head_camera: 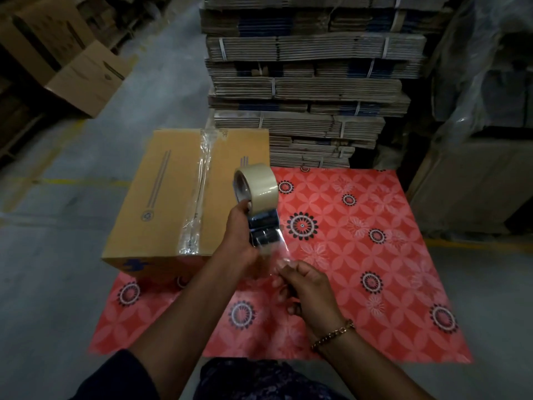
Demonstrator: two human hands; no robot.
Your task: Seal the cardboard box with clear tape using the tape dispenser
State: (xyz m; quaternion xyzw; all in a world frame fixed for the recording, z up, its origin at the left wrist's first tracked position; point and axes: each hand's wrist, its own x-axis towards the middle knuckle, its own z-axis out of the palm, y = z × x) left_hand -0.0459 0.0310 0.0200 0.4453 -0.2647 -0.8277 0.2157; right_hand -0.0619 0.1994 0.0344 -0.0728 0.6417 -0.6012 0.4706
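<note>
Fingers [245, 206] of left hand [239, 238] wrapped round tape dispenser [261, 209], raised just right of cardboard box [173, 197]; right hand [305, 284] pinching loose end of clear tape [274, 252] below it. Box on red patterned mat [360, 255], top seam already taped. Behind, stacked flattened cartons [302, 82]. Chain bracelet [331, 336] on right wrist.

I see a red mat [360, 255] with dark round flower prints spread flat on the grey concrete floor [57, 284]. Behind its far edge stands a tall stack of flattened cartons [305, 90], tied in bundles with white straps. An open brown carton [86, 79] sits far left, on the floor. Plastic-wrapped goods [484, 67] fill the right side.
</note>
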